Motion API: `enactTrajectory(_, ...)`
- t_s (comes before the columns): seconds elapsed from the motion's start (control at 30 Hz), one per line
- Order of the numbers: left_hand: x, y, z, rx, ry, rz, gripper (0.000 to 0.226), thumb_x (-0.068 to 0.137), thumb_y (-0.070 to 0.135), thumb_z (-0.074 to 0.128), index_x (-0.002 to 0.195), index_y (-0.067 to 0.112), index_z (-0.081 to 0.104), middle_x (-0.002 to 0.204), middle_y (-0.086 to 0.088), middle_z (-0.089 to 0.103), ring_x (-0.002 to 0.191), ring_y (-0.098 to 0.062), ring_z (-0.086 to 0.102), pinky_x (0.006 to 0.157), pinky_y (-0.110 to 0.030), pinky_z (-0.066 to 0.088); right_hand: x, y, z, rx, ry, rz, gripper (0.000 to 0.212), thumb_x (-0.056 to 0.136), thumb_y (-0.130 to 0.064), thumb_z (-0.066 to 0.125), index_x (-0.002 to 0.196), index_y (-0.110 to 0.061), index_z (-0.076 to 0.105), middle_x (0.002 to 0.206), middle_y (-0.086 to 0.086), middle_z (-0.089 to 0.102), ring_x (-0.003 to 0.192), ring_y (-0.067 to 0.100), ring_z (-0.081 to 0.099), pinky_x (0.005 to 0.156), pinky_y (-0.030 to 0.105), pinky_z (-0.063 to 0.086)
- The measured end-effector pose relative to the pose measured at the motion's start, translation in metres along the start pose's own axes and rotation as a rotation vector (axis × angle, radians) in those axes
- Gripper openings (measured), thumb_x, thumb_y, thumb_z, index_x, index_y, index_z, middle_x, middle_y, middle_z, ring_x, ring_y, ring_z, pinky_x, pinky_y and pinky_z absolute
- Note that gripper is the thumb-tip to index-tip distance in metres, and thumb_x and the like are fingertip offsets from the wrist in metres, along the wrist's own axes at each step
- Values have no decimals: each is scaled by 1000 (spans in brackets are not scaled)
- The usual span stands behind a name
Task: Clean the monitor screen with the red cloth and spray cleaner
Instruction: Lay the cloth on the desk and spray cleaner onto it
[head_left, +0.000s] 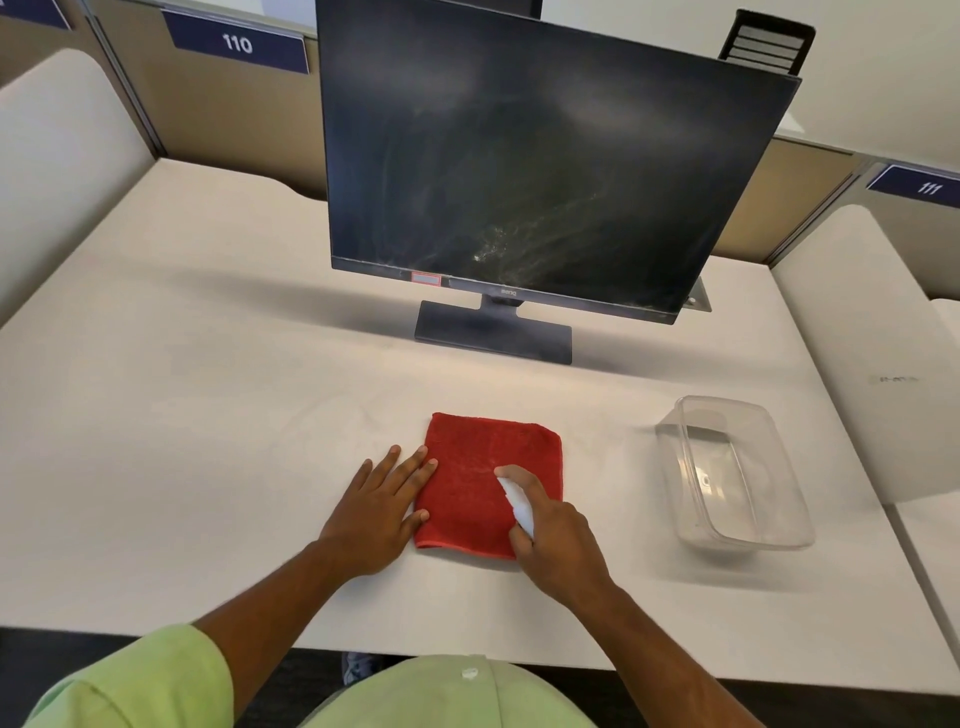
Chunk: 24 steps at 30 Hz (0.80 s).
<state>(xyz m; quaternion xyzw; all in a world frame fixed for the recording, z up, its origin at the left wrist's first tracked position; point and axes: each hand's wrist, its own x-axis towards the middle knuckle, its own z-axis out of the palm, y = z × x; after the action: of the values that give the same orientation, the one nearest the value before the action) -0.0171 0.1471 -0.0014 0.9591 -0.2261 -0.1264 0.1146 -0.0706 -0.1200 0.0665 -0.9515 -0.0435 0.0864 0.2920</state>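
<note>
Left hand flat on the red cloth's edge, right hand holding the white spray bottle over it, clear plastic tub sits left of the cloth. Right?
One error: the head view shows the clear plastic tub right of the red cloth, not left. The left hand lies flat on the cloth's edge and the right hand holds the white spray bottle over it.

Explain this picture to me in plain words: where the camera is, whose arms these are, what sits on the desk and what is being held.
There is no machine here. The one picture comes from a camera worn on a person's head, looking forward and down, so the arms are that person's own. On the white desk stands a dark BenQ monitor, its screen streaked with smears. In front of it lies a folded red cloth, and to the right stands an empty clear plastic container. The left hand lies flat, its fingertips pinning the cloth's left edge. The right hand grips a small white spray bottle, aimed down at the cloth. Wiping has not yet begun.
</note>
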Motion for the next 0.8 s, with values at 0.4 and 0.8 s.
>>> enactTrajectory(0.4, 0, -1, 2, -24, 9, -2, 66, 102, 58, 22, 157, 39, -9, 166, 16, -11, 154, -17, -12, 124, -43, 2, -29, 43, -10, -43, 22, 18, 78, 95, -11, 59, 151, -54, 27, 97, -29, 66, 64, -3, 62, 63, 3, 43)
enactTrajectory(0.8, 5, 3, -2, -143, 2, -50, 77, 100, 56, 36, 158, 34, -10, 167, 13, 0, 156, -20, -4, 124, -44, 3, -17, 65, -30, 744, 140, 385, 65, 100, -9, 65, 142, -46, 31, 86, 16, 67, 56, 25, 62, 58, 36, 57)
